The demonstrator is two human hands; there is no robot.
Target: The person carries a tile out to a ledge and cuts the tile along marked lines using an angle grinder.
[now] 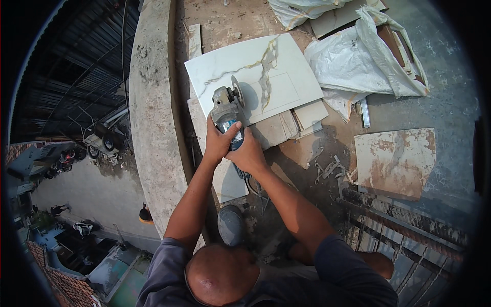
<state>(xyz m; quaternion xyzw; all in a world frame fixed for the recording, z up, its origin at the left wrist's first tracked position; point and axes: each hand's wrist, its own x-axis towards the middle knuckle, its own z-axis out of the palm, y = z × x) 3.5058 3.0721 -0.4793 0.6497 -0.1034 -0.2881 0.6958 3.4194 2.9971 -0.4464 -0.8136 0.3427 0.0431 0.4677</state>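
Both my hands are wrapped round the body of an angle grinder point(226, 110). My left hand point(219, 141) grips it from the left side, and my right hand point(248, 152) holds the rear of the body, its thumb near the left one. The grinder's thin round disc point(237, 91) stands on edge over a white marble-patterned tile point(230, 64) with grey and gold veins. Whether the disc touches the tile or spins I cannot tell. Thin lines are drawn on the tile's right half. Stacked tile pieces point(273, 130) lie under its near edge.
A concrete parapet point(153, 102) runs along my left, with a drop to a street beyond. White sacks point(348, 59) with tile scraps sit at the far right. A dirty tile point(396, 161) lies at right, near rusty metal bars point(404, 217). Broken scraps point(330, 168) litter the floor.
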